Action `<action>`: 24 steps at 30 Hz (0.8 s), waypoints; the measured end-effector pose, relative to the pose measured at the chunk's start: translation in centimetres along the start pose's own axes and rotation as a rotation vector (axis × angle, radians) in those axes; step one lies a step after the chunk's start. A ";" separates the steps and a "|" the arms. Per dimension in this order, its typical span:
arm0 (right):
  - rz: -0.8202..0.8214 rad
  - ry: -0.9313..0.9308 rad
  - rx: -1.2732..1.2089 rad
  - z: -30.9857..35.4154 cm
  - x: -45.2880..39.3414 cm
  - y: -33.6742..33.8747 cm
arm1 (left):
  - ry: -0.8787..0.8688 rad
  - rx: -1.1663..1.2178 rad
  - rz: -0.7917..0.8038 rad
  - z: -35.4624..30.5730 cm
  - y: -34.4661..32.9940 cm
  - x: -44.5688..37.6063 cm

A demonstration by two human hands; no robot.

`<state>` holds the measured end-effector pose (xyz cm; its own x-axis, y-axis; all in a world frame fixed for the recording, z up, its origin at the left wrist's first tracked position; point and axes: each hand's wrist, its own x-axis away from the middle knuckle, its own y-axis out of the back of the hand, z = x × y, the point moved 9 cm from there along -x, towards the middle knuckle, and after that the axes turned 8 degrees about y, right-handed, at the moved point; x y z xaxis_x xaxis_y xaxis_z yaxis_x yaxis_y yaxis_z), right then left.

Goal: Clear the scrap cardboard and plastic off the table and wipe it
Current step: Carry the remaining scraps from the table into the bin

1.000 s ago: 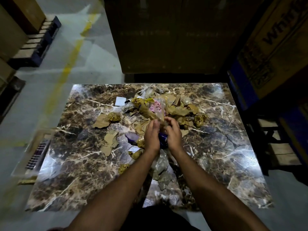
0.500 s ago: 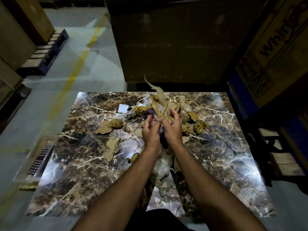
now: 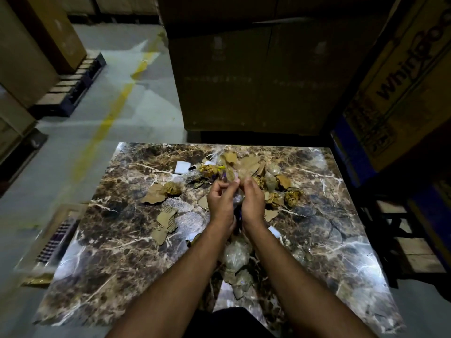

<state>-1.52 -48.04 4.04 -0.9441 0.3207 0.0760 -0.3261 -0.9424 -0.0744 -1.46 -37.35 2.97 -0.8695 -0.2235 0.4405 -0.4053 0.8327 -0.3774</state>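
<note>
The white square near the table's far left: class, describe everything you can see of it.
The white square is a small, flat, plain piece, possibly foam or card; the material is unclear. It lies flat on the marble table, slightly skewed, left of the scrap pile. A small dark bit sits just off its right edge. Neither hand touches it.

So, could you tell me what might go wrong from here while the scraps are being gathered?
Both hands, left hand and right hand, pinch one raised bundle of scrap, so loose bits could drop back onto the marble table. The plastic bag sits near the front edge and might slide off. Scattered cardboard pieces to the left could be missed.
</note>
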 end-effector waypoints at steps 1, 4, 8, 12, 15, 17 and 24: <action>0.012 0.003 0.032 0.1 -0.1 -0.2 | 0.003 -0.003 -0.004 0.0 0.0 0.0; 0.003 0.062 0.096 1.0 -0.3 -0.1 | -0.023 -0.001 -0.031 -0.7 0.2 0.2; 0.014 0.084 0.044 1.6 -0.8 -0.5 | -0.029 0.070 0.024 -1.7 -0.2 0.3; 0.056 0.012 0.049 1.3 -0.5 -1.2 | -0.012 0.016 0.031 -1.7 -0.3 0.4; 0.016 -0.044 0.062 0.9 -0.3 -0.8 | -0.017 -0.001 0.009 -1.8 -0.3 0.4; -0.015 -0.091 -0.009 0.6 -0.1 -0.5 | -0.028 0.015 0.052 -1.8 -0.8 0.4; 0.062 0.119 -0.112 3.5 -0.6 -1.1 | -0.029 0.108 0.030 -2.0 -1.2 1.0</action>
<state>-0.39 -47.51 7.52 -0.9594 0.2777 -0.0498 -0.2642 -0.9463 -0.1864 -1.23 -37.56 5.50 -0.8889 -0.2151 0.4045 -0.4054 0.7804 -0.4760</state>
